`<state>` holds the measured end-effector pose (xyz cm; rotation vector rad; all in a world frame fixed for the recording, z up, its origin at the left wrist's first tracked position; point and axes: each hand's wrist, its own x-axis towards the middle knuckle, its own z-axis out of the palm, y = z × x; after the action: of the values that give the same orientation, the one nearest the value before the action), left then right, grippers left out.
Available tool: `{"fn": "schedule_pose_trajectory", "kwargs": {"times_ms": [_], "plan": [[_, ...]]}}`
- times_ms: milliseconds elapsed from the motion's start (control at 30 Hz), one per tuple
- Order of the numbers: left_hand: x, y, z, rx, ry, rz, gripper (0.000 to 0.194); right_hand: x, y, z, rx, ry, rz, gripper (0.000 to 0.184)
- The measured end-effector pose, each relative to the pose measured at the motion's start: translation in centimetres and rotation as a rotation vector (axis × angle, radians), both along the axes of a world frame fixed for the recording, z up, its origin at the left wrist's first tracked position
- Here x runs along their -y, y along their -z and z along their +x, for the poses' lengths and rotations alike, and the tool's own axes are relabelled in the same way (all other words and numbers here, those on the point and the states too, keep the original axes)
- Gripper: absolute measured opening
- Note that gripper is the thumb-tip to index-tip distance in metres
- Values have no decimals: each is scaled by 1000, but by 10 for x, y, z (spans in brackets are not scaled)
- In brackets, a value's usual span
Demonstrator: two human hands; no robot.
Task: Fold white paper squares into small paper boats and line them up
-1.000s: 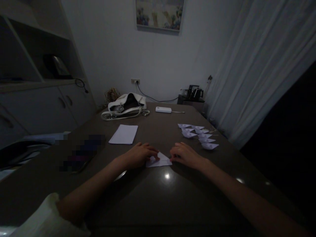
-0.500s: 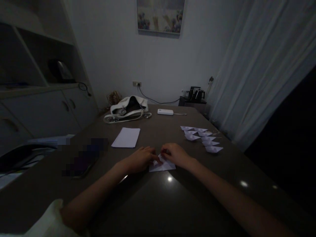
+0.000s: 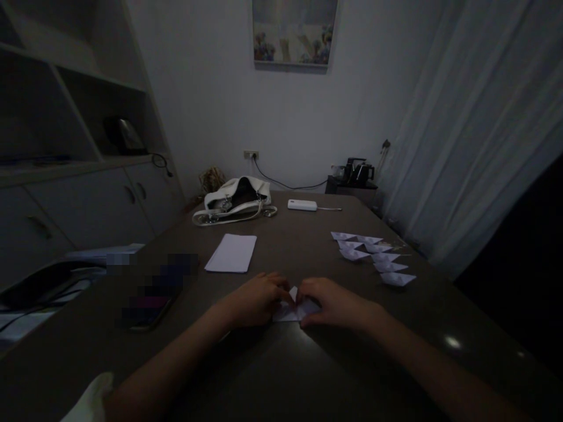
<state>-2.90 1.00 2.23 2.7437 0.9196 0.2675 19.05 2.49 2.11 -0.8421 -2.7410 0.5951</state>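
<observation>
A partly folded sheet of white paper [image 3: 287, 315] lies flat on the dark table in front of me, a peak of it pointing away. My left hand [image 3: 259, 300] is closed on its left side, index finger pressing on the middle of the folds. At the right side, my right hand [image 3: 333, 302] pinches the paper, its thumb at the near edge and its curled fingers on top. Both hands cover much of the sheet. To the right stand several folded paper boats [image 3: 379, 258] in rows.
A stack of white paper [image 3: 231, 253] lies left of centre. Farther back are a white handbag [image 3: 237, 199] and a white power bank [image 3: 302, 205] with a short cable. A phone [image 3: 153, 313], partly blurred, rests on the left of the table [image 3: 281, 369].
My right hand has come down over the paper's right side, its thumb now at the near edge. My left index finger still presses the folds. The whole view has shifted slightly.
</observation>
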Motion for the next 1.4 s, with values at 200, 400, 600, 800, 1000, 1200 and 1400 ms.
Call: {"fn": "schedule_pose_trajectory", "kwargs": {"times_ms": [200, 400, 600, 800, 1000, 1200, 1400], "plan": [[2, -1, 3, 33, -45, -95, 34, 4, 1, 7, -7, 21, -29, 28], [-1, 2, 0, 83, -48, -205, 24, 4, 2, 11, -49, 9, -80, 21], [-2, 1, -1, 103, -1, -216, 17, 7, 2, 12, -34, 4, -35, 17], [0, 2, 2, 93, -45, -179, 26, 17, 2, 1, 15, 67, 116, 16], [0, 4, 4, 121, -42, -189, 24, 19, 9, -7, 59, 100, 193, 15], [-3, 5, 2, 132, -46, -206, 23, 18, 10, -8, 97, 132, 217, 13], [-3, 2, 2, 137, -55, -255, 19, 18, 12, -8, 113, 149, 248, 12]]}}
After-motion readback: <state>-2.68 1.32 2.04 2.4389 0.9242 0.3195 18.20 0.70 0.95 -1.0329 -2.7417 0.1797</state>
